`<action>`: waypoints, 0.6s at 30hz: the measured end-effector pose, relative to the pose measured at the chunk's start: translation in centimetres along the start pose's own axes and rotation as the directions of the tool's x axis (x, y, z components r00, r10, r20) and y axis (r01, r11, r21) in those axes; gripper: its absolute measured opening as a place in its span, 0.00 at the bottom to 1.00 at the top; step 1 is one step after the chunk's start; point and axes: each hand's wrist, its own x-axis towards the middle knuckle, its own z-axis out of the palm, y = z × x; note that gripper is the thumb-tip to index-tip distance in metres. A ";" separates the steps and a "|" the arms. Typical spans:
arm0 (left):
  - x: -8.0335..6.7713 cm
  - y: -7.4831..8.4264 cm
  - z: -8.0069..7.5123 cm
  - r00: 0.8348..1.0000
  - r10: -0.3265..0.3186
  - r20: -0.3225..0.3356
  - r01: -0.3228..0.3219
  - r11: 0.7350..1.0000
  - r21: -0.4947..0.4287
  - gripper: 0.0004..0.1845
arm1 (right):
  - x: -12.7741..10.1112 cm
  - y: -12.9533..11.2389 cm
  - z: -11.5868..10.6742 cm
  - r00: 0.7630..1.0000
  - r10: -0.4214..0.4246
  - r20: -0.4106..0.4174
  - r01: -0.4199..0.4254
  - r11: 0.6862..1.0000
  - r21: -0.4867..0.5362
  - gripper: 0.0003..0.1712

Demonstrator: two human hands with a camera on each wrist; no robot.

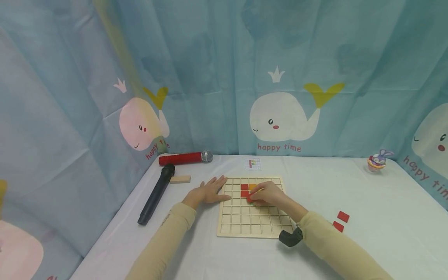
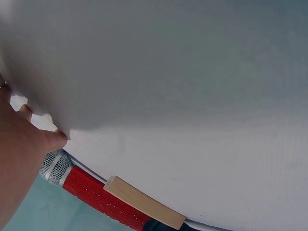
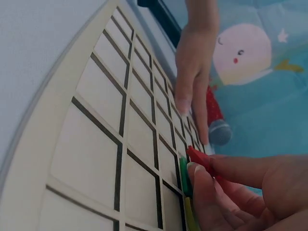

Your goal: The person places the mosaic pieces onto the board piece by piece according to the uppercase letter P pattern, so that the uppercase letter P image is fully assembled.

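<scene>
On a white-clothed table point(image 1: 385, 217) walled by whale-print curtains point(image 1: 283, 116) lie one grid board point(image 1: 241, 225), two microphones, two loose red tiles point(image 1: 340, 221). The flat-fingered left hand point(image 1: 208, 191) steadies the board; the right hand point(image 1: 267, 193) pinches a red tile point(image 3: 199, 159).

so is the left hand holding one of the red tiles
No, the left hand lies flat with straight fingers on the grid board's left edge, while the right hand pinches a red tile.

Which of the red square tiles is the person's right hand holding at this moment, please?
The red tile pinched in the right hand over the grid board; two others sit in board cells, and two lie loose on the table, right.
</scene>
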 end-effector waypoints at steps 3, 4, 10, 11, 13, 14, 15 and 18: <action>0.0 0.0 0.0 1.000 0.003 -0.002 -0.003 1.000 -0.001 0.46 | 0.0 -0.1 0.3 1.000 0.004 -0.005 -0.004 1.000 0.003 0.09; 0.0 0.0 0.0 1.000 0.002 -0.001 -0.002 1.000 -0.002 0.47 | 0.0 -0.2 0.4 1.000 0.005 -0.006 -0.005 1.000 0.004 0.09; -0.1 0.1 0.0 1.000 -0.003 0.000 0.003 1.000 -0.006 0.46 | -0.1 -0.5 0.6 1.000 0.009 -0.001 -0.009 1.000 -0.014 0.09; -0.1 0.2 -0.1 1.000 -0.006 0.002 0.006 1.000 -0.005 0.46 | -0.2 -0.5 0.7 1.000 0.007 0.000 -0.007 1.000 -0.024 0.09; -0.1 0.1 -0.1 1.000 -0.007 0.001 0.007 1.000 -0.008 0.47 | -0.2 -0.6 0.8 1.000 0.005 0.000 -0.005 0.999 -0.040 0.09; -0.1 0.1 -0.1 1.000 -0.007 0.000 0.007 1.000 -0.012 0.47 | -0.2 -0.6 0.9 1.000 0.003 0.000 -0.003 0.999 -0.042 0.09; -0.1 0.1 -0.1 1.000 -0.006 -0.001 0.006 1.000 -0.014 0.47 | -0.2 -0.6 0.9 1.000 -0.001 0.000 0.001 0.999 -0.047 0.10; -0.1 0.0 0.0 1.000 0.000 -0.007 0.000 1.000 -0.019 0.47 | -0.2 -0.7 1.0 1.000 -0.011 -0.003 0.011 0.999 -0.050 0.10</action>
